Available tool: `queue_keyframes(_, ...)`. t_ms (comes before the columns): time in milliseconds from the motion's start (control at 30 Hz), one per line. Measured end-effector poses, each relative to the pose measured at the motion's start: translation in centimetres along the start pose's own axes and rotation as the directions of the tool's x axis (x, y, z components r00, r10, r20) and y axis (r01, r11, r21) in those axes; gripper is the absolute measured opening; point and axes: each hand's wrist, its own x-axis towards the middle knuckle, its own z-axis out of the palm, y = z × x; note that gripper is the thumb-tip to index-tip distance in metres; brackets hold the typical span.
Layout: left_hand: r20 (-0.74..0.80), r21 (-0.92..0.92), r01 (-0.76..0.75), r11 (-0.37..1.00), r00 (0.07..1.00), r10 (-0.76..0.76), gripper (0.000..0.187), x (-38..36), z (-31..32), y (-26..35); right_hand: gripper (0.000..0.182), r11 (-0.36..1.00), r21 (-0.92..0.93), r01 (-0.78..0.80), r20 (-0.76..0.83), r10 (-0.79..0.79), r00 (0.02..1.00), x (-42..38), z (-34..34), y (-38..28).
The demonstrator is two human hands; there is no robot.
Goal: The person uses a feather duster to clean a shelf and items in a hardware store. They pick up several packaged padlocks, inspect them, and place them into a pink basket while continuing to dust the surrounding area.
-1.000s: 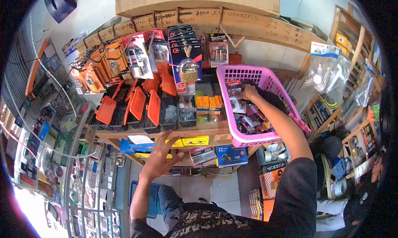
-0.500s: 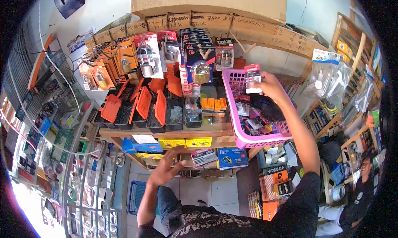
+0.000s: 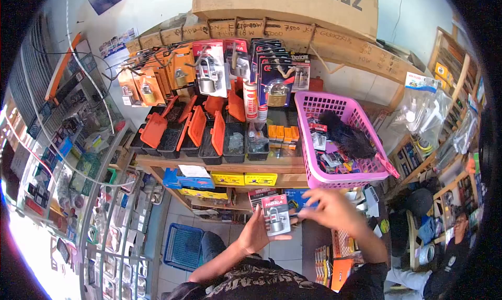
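Note:
My left hand (image 3: 255, 233) holds a carded padlock (image 3: 277, 215), a red and white blister pack with a silver lock, in front of the shelf. Just right of the pack is my right hand (image 3: 334, 212), slightly blurred, its fingers apart with nothing visible in them. A pink plastic basket (image 3: 334, 181) stands on the counter beyond that hand. Inside it lie a black fuzzy item (image 3: 351, 136), another red and white pack (image 3: 318, 137) and many small packets.
Carded padlocks (image 3: 277, 93) hang from hooks on a wooden beam (image 3: 293, 31). Black bins with orange lids (image 3: 195, 126) and small orange boxes (image 3: 283, 135) line the counter. A blue basket (image 3: 183, 247) sits on the floor. Another person (image 3: 452, 255) is at the right edge.
The carded padlock has come from above the pink basket down to my left hand, which now grips it. My right hand has drawn back and let go. The view has shifted slightly.

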Motion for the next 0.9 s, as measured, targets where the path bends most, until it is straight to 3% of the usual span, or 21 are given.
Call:
queue_keyframes(33,0.032,-0.006,-0.007,1.0,0.999,0.007,0.074,-0.3,-0.7,0.3,0.042,0.998,-0.041,-0.052,-0.159,0.045,0.986,0.3,-2.4,-0.3)
queue_keyframes(67,0.062,-0.012,-0.012,1.0,0.998,0.013,0.074,-0.8,-1.2,0.7,0.04,0.985,-0.165,-0.04,-0.311,-0.014,0.95,1.0,-5.2,0.4)
queue_keyframes(100,0.059,-0.014,-0.015,1.0,0.998,0.015,0.074,-1.2,-1.4,1.3,0.042,0.933,-0.273,-0.235,-0.438,0.097,0.894,1.5,-7.9,-0.3)
queue_keyframes(133,0.089,-0.066,-0.061,0.996,0.994,0.066,0.072,-1.5,-1.5,1.9,0.044,0.884,-0.384,-0.267,-0.514,0.035,0.857,2.1,-10.3,1.5)
queue_keyframes(167,0.114,-0.121,-0.104,0.987,0.987,0.117,0.07,-1.9,-1.6,2.5,0.044,0.714,-0.635,-0.296,-0.524,-0.117,0.844,2.4,-12.4,4.9)
queue_keyframes(267,0.071,-0.076,-0.23,0.97,0.969,0.235,0.068,-2.4,-1.5,4.2,0.04,0.502,-0.752,-0.428,-0.416,0.142,0.898,3.1,-15.6,13.4)
queue_keyframes(367,0.018,-0.106,-0.299,0.948,0.953,0.303,0.062,-2.1,-2.0,5.6,0.038,0.401,-0.777,-0.485,-0.467,0.15,0.871,3.6,-15.2,17.8)
queue_keyframes(400,-0.006,-0.107,-0.315,0.943,0.949,0.317,0.062,-2.1,-2.0,5.9,0.038,0.409,-0.788,-0.461,-0.44,0.151,0.885,3.6,-14.6,16.1)
queue_keyframes(467,-0.019,-0.099,-0.345,0.933,0.938,0.345,0.061,-2.1,-2.1,6.7,0.038,0.501,-0.631,-0.593,-0.559,0.236,0.795,2.5,-15.0,12.2)
queue_keyframes(500,0.165,-0.74,-0.054,0.671,0.952,0.259,0.061,-1.8,-3.9,6.7,0.039,0.544,-0.601,-0.586,-0.609,0.163,0.776,1.8,-15.2,12.3)
queue_keyframes(533,0.157,-0.433,-0.189,0.881,0.947,0.28,0.053,-1.9,-3.8,7.1,0.04,0.587,-0.57,-0.575,-0.66,0.091,0.746,0.6,-15.6,12.7)
queue_keyframes(567,0.152,-0.06,-0.293,0.954,0.942,0.299,0.046,-2.1,-3.6,7.4,0.036,0.674,-0.538,-0.507,-0.651,0.051,0.758,-1.0,-16.2,12.5)
queue_keyframes(600,0.142,-0.067,-0.302,0.951,0.94,0.309,0.046,-2.4,-3.5,7.3,0.032,0.762,-0.501,-0.411,-0.599,0.039,0.8,-2.8,-17.0,11.8)
queue_keyframes(633,0.133,-0.073,-0.343,0.937,0.927,0.35,0.049,-2.7,-3.3,7.1,0.04,0.85,-0.333,-0.409,-0.678,0.087,0.73,-5.2,-17.8,14.9)
queue_keyframes(667,0.124,-0.079,-0.38,0.922,0.914,0.387,0.052,-2.9,-3.3,6.9,0.048,0.753,-0.34,-0.563,-0.652,0.243,0.718,-7.3,-18.1,13.1)
queue_keyframes(700,0.119,-0.083,-0.383,0.92,0.913,0.391,0.052,-2.9,-3.4,6.9,0.054,0.799,-0.255,-0.544,-0.679,0.253,0.69,-10.1,-17.7,13.3)
queue_keyframes(733,0.104,-0.085,-0.369,0.925,0.92,0.377,0.056,-2.9,-3.4,7.0,0.056,0.811,-0.092,-0.578,-0.615,0.41,0.674,-11.9,-17.4,12.1)
queue_keyframes(800,0.089,-0.089,-0.354,0.931,0.928,0.361,0.06,-2.9,-3.3,7.1,0.052,0.82,-0.042,-0.571,-0.548,0.459,0.7,-16.7,-16.2,12.1)
queue_keyframes(867,0.027,-0.047,-0.353,0.935,0.935,0.354,0.065,-3.1,-2.8,7.1,0.049,0.879,-0.194,-0.436,-0.383,0.341,0.858,-19.3,-14.6,10.6)
queue_keyframes(900,-0.004,-0.026,-0.352,0.936,0.936,0.352,0.067,-3.2,-2.6,7.0,0.048,0.894,-0.128,-0.428,-0.366,0.359,0.859,-20.0,-13.0,10.3)
